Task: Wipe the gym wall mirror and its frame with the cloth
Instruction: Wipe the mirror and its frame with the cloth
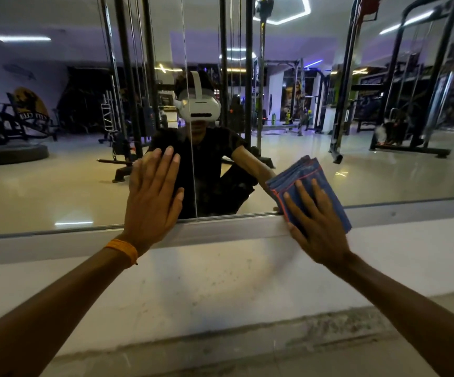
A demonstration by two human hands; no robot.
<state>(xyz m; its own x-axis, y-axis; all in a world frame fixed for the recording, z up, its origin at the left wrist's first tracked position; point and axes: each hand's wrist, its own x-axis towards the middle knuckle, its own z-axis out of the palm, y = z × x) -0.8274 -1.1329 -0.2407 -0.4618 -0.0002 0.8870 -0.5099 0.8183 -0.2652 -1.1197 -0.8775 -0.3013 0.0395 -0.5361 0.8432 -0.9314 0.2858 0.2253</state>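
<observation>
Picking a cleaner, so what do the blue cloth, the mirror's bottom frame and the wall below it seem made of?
Cloth: soft fabric, perhaps microfibre, matte blue, folded in layers with red-orange stitched edges.
Frame: probably metal, maybe aluminium; a smooth pale grey strip with dull sheen.
Wall: likely painted plaster or concrete, matte white, speckled with scuffs.

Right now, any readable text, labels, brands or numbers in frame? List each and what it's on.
Nothing reads cleanly.
Round yellow sign reflected in the mirror, far left: reversed letters along its lower edge, too blurred to quote.
Poster reflected right of centre: too blurred to read.
Blue cloth, white headset, orange wristband: no text visible.
</observation>
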